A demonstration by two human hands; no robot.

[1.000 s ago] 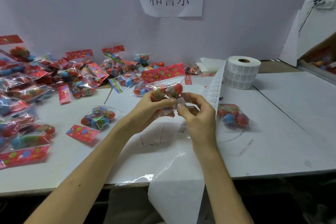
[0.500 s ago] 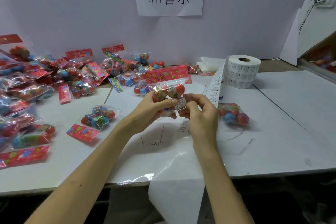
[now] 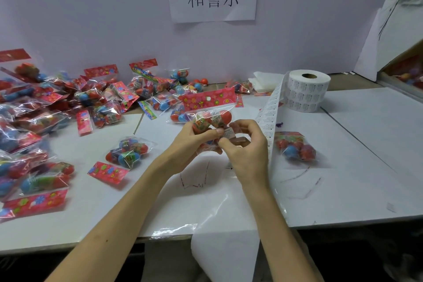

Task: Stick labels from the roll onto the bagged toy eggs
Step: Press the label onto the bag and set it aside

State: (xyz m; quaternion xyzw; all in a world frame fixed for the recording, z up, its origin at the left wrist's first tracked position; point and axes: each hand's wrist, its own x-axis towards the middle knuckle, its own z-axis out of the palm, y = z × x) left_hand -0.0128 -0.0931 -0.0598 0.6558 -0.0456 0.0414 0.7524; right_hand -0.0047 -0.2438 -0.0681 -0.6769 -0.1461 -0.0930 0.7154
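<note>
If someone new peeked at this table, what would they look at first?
Probably the two hands in the middle: the left hand holds a bag of toy eggs while the right hand pinches a small label right by it. Next comes the shiny pile of bagged eggs heaped on the table's left side. Then the white label roll at the back right, its strip trailing down toward the person.
</note>
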